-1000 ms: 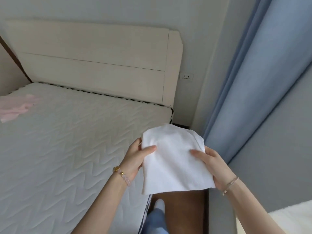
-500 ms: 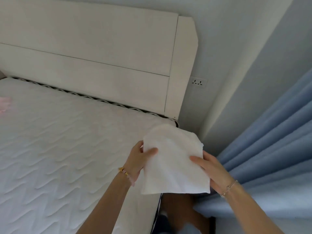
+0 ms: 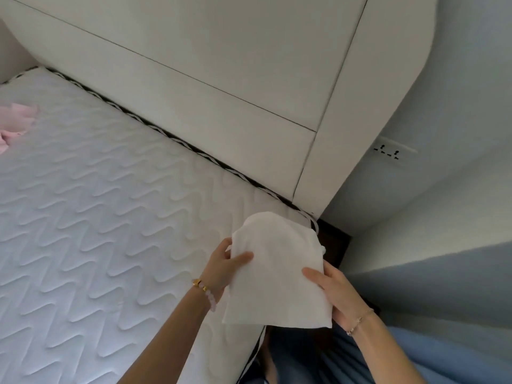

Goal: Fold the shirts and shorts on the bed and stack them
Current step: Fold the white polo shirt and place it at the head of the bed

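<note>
A folded white garment [image 3: 277, 273] hangs in the air above the right edge of the mattress [image 3: 97, 217], near the headboard corner. My left hand [image 3: 224, 267] grips its left edge with the thumb on top. My right hand [image 3: 332, 292] holds its lower right side, fingers underneath and thumb across the front. A pink garment [image 3: 13, 123] lies crumpled on the mattress at the far left, cut off by the frame edge.
The pale headboard [image 3: 221, 79] rises behind the quilted mattress. A wall socket [image 3: 388, 152] sits to its right. Blue curtain fabric [image 3: 443, 356] fills the lower right, and a dark floor gap [image 3: 332, 245] runs beside the bed.
My view has swung and leaned closer to the headboard corner. Both hands keep the same hold on the white garment, which has moved slightly toward the mattress corner.
</note>
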A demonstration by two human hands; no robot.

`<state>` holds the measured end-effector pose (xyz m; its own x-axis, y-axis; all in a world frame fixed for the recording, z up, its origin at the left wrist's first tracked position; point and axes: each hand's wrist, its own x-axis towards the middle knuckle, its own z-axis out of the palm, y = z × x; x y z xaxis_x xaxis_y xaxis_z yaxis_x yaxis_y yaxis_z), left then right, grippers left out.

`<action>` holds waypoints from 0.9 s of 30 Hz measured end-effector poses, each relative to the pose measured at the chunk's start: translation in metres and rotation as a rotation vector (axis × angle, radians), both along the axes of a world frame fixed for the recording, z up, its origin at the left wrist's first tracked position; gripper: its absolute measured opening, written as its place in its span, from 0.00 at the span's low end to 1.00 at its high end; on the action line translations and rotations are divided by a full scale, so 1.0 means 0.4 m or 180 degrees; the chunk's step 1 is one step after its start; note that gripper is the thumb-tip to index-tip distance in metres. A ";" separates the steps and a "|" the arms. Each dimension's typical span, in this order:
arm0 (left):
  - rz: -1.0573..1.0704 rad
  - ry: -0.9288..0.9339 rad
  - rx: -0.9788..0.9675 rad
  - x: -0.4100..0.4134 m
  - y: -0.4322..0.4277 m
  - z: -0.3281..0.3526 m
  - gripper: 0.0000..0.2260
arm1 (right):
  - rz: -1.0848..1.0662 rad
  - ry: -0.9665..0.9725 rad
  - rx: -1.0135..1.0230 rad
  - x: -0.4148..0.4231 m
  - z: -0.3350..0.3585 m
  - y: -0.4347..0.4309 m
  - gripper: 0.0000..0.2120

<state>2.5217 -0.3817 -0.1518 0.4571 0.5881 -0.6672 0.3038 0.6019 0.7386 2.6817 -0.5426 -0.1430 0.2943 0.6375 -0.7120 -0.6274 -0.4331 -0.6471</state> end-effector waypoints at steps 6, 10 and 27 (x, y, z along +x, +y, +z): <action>0.0143 0.0157 -0.0092 0.109 0.093 -0.104 0.17 | 0.0104 -0.0101 -0.0076 0.100 -0.109 0.109 0.12; -0.0115 0.0171 -0.0051 0.165 0.176 -0.185 0.18 | -0.0181 -0.0221 -0.0059 0.101 -0.195 0.147 0.12; -0.1389 0.1256 0.0171 0.080 0.281 -0.548 0.21 | -0.0383 0.0567 -0.1209 -0.044 -0.568 0.182 0.11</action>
